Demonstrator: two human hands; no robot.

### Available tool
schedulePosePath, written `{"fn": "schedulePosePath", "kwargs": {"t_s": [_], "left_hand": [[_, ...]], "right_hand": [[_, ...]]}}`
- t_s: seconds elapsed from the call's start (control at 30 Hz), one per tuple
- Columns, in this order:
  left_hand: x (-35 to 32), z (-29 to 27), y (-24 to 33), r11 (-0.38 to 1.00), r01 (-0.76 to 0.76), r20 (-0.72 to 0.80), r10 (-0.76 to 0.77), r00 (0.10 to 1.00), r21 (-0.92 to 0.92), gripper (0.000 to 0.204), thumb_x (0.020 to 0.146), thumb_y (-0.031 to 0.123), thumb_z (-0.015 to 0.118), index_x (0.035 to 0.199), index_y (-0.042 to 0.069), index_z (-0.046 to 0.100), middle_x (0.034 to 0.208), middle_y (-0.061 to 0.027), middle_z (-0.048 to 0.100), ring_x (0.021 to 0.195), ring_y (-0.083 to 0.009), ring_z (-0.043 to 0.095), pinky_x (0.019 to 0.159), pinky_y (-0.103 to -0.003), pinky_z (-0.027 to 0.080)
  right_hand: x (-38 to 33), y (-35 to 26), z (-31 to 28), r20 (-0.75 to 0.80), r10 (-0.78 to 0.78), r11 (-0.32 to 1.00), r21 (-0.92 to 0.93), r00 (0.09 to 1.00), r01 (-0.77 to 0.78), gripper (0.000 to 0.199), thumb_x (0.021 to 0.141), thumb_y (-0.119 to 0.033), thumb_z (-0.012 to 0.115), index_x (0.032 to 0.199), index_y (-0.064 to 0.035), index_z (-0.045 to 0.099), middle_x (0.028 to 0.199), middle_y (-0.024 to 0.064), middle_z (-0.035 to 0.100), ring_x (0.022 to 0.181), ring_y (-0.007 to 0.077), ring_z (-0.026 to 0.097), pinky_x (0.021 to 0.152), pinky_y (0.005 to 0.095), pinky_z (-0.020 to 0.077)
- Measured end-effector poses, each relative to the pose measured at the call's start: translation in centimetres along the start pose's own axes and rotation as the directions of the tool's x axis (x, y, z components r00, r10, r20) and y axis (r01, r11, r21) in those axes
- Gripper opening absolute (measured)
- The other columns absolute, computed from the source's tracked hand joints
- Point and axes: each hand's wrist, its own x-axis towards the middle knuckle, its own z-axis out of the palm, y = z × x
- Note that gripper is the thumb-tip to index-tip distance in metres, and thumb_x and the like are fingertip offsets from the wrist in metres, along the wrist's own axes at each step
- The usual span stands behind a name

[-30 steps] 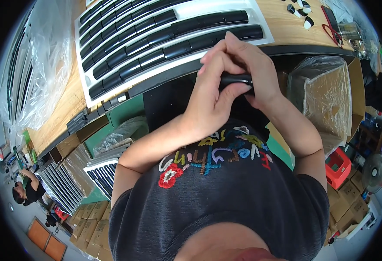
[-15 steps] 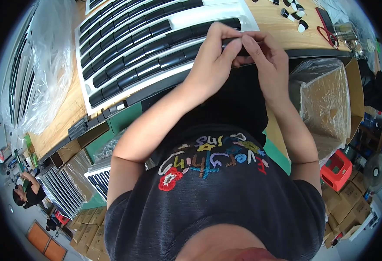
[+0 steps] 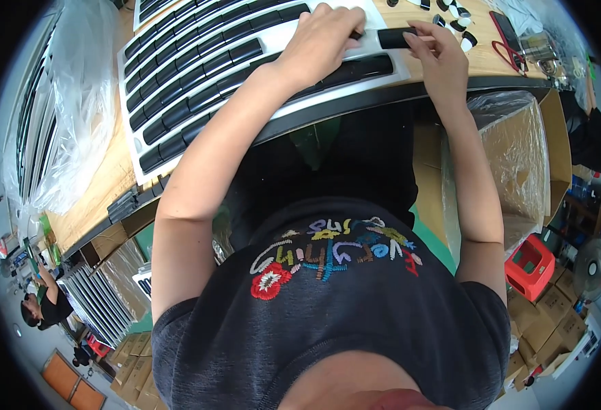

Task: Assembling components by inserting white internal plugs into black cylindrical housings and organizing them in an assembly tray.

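A long white panel with rows of black slats lies across the wooden workbench. My left hand rests palm down on the panel's right end, fingers curled over a slat near its top edge. My right hand holds a short black bar-shaped piece at the panel's right end, just beside my left fingertips. Both forearms reach up from my dark shirt.
Small black and white parts and a red-handled tool lie at the bench's far right. A plastic-lined cardboard box stands at my right, a red crate below it. Clear plastic wrap covers more panels on the left. A person works at lower left.
Both hands have moved up from the bench's front edge onto the panel's right end. They have parted, and the black piece now sits in my right hand alone.
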Motion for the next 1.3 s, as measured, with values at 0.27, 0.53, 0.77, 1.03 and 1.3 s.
{"fn": "schedulePosePath", "kwargs": {"t_s": [0.27,0.53,0.77,1.03,1.3], "left_hand": [[-5.2,-0.7,0.7,0.65,-0.002,-0.363,-0.421,0.831,-0.76,0.03,0.094,0.013,0.068,0.116,-0.002,0.056,0.101,-0.0085,0.067,0.081,-0.01,0.064,0.075,-0.023,0.05],[-9.5,-0.2,2.6,0.205,0.068,-0.058,-0.551,0.832,-0.976,0.027,0.093,0.009,0.068,0.116,0.0,0.057,0.095,-0.0068,0.07,0.072,-0.0064,0.06,0.071,-0.02,0.05],[-9.6,-1.0,6.9,0.154,0.236,0.164,-0.378,0.911,-0.959,0.017,0.097,0.009,0.062,0.11,0.001,0.055,0.084,-0.0001,0.056,0.071,-0.0055,0.05,0.065,-0.021,0.043],[-11.0,-2.2,11.1,0.299,0.272,0.167,-0.333,0.928,-0.915,0.019,0.097,0.002,0.054,0.116,0.0,0.049,0.097,-0.002,0.052,0.076,-0.0075,0.047,0.068,-0.022,0.04],[-10.1,0.0,9.0,0.136,0.289,0.196,-0.466,0.863,-0.948,0.014,0.099,0.005,0.054,0.111,0.001,0.05,0.086,-0.0016,0.053,0.07,-0.0066,0.047,0.064,-0.021,0.041]], "right_hand": [[0.4,-1.4,4.7,0.101,0.072,0.965,-0.259,0.992,-0.044,0.029,0.084,-0.03,0.077,0.098,-0.0037,0.073,0.08,0.0062,0.07,0.076,0.0122,0.065,0.069,0.0262,0.0507],[-0.8,-2.6,5.1,0.119,-0.335,0.585,-0.751,0.935,0.305,0.024,0.093,-0.029,0.066,0.096,-0.008,0.075,0.085,0.0087,0.068,0.082,0.0252,0.062,0.074,0.0335,0.0459],[-2.7,-10.9,5.1,0.522,0.074,0.9,0.332,0.85,-0.283,0.067,0.105,-0.052,0.027,0.107,-0.0016,0.07,0.109,0.009,0.071,0.098,0.017,0.065,0.087,0.0303,0.0479],[-5.9,-13.6,4.1,0.648,0.076,0.694,0.512,0.758,-0.506,0.061,0.105,-0.046,0.034,0.1,0.0044,0.069,0.082,0.0153,0.071,0.073,0.016,0.068,0.075,0.0255,0.0526],[-5.6,-9.6,5.2,0.363,0.081,0.901,0.372,0.928,-0.224,0.046,0.106,-0.035,0.039,0.107,-0.0004,0.068,0.092,0.0066,0.067,0.085,0.0106,0.06,0.077,0.0258,0.0469]]}}
